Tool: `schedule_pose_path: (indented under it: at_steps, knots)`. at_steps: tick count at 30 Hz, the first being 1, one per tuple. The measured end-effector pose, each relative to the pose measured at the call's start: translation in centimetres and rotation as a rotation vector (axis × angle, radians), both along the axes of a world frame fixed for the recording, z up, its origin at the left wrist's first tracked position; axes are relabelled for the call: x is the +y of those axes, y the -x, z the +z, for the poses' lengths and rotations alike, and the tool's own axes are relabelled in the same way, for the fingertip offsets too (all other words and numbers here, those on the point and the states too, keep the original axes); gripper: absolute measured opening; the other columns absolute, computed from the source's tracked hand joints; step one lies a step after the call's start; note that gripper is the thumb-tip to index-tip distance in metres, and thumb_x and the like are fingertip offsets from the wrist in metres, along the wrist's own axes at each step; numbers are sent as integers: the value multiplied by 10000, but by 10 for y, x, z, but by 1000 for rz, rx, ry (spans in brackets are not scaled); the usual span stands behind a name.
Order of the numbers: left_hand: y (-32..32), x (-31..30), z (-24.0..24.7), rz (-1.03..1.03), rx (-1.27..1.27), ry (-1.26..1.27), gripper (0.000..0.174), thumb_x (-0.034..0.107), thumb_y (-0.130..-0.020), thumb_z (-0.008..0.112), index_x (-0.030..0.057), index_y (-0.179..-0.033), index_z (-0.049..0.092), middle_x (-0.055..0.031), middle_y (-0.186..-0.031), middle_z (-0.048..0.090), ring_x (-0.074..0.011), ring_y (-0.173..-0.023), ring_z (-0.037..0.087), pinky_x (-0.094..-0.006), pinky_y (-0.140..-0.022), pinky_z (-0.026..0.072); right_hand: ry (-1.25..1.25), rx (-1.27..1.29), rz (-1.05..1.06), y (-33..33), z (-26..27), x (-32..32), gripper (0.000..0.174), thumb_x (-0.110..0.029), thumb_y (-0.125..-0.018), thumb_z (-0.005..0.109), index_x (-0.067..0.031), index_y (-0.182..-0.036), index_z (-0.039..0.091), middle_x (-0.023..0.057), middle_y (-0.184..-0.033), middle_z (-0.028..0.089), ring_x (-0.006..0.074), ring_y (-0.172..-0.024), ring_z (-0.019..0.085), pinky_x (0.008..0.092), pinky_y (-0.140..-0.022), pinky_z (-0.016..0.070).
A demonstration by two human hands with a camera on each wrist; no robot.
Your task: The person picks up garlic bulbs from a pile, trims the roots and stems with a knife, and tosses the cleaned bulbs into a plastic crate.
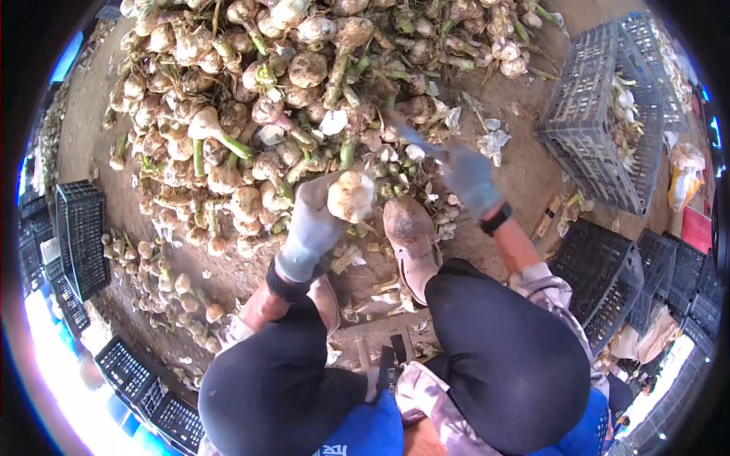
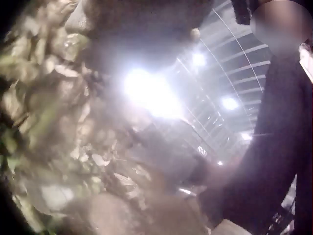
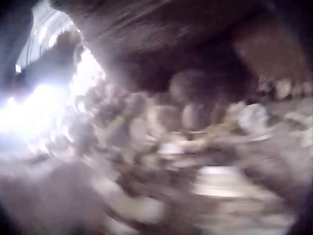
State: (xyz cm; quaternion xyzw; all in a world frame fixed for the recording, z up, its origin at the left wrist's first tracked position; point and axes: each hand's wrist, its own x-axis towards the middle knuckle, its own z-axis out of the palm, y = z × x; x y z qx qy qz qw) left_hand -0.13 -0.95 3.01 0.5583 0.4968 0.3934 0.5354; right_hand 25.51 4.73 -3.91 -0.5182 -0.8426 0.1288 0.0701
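Note:
In the head view the gloved left hand (image 1: 312, 228) grips a pale garlic bulb (image 1: 350, 197) in front of the pile. To its right, the gloved right hand (image 1: 469, 181) curls round a tool (image 1: 414, 138) that is blurred and points toward the pile; its exact kind cannot be told. The tool and the bulb are apart. A large heap of garlic with stems (image 1: 308, 70) lies beyond both hands. Both wrist views are blurred and show loose garlic and peelings (image 2: 58, 196), with no clear view of the fingers.
Plastic crates stand at the right, one tilted crate (image 1: 582, 106) holding garlic, and a black crate (image 1: 80, 239) stands at the left. Smaller bulbs (image 1: 182, 283) lie on the ground at the left. A shoe (image 1: 411, 243) is between the hands, near scattered peelings (image 1: 494, 144).

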Motion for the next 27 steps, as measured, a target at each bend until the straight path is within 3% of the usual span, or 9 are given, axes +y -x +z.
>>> schedule_pose_path:
  at_steps: [1,4,5,8,10,15,20,23,27]
  knots:
    - [-1,5,-6,116,-476,234,289,-60,-820,530,-37,-1106,566,-105,-958,655,-141,-854,640,-275,-779,523,-88,182,-158,-11,-1,-1,181,-148,-791,596,-24,-919,623,138,-746,643,283,-658,635,382,-569,500]
    - [-5,16,-44,-39,266,20,359,1,-735,666,-59,-1079,582,-93,-968,658,-162,-832,635,-278,-784,504,551,547,-458,6,45,-9,276,-251,-839,633,-37,-1013,647,108,-669,660,127,-541,606,267,-467,474]
    - [-16,16,-47,-31,254,-90,342,53,-732,695,-38,-1049,604,-100,-970,664,-194,-829,643,-286,-770,502,548,1017,-112,17,20,-15,310,-268,-813,669,-8,-980,651,104,-689,660,109,-568,589,261,-507,480]
    - [-25,24,-21,-254,917,-425,264,107,-712,639,92,-972,591,-102,-800,596,-235,-703,599,-338,-635,488,759,869,-224,56,63,-23,282,-247,-820,655,24,-896,652,65,-751,660,117,-638,590,263,-561,467]
    - [-21,31,-11,83,1039,-786,222,67,-728,600,70,-949,576,-91,-800,578,-239,-691,560,-340,-662,481,940,1150,-379,57,53,-19,303,-255,-866,548,11,-996,613,29,-727,620,85,-606,552,216,-547,439]
    - [-4,22,-29,332,-392,318,374,56,-833,525,-1,-1202,507,-76,-1058,621,-170,-922,590,-263,-705,494,825,1563,-612,59,42,-25,289,-286,-864,548,-7,-875,622,31,-697,594,81,-582,529,201,-459,389]
    - [-20,14,-60,202,-482,290,342,183,-862,603,-3,-1142,538,-57,-992,642,-173,-769,627,-289,-663,519,715,559,-370,56,28,-27,371,-350,-800,672,-34,-996,652,55,-725,639,121,-629,584,289,-585,471]
    - [-5,19,-63,159,290,31,243,249,-802,629,8,-831,645,-139,-587,546,-180,-547,558,-316,-557,469,520,760,-342,35,35,-20,323,-298,-780,672,-73,-1011,653,99,-730,651,178,-619,621,312,-576,488]
    - [-19,26,-20,68,550,-369,156,185,-767,652,41,-826,643,-156,-753,627,-263,-670,631,-365,-580,500,224,480,-3,38,60,-3,303,-248,-751,652,-83,-1005,649,146,-774,646,306,-706,635,371,-640,506]
